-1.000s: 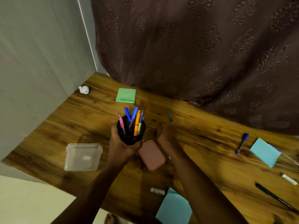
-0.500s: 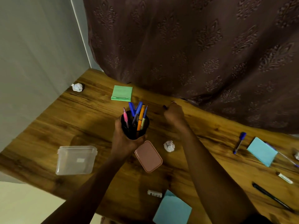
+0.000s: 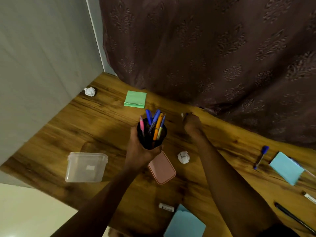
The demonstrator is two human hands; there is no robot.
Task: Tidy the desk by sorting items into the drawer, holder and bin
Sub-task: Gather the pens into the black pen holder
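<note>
My left hand grips a black mesh pen holder with several pens, lifted just above the wooden desk. My right hand is curled at the back of the desk near the curtain, closed round a small pen whose tips poke out past the fingers. A crumpled paper ball lies between my forearms; another paper ball sits in the far left corner. A blue pen and a black pen lie at the right.
A clear plastic box stands at the left edge, a pink case under the holder. Green sticky notes lie at the back, blue note pads right and front, a white eraser near the front edge.
My right hand moved from the middle to the back of the desk, uncovering the paper ball, and closed over the spot where the green pen lay. The holder stayed in my left hand.
</note>
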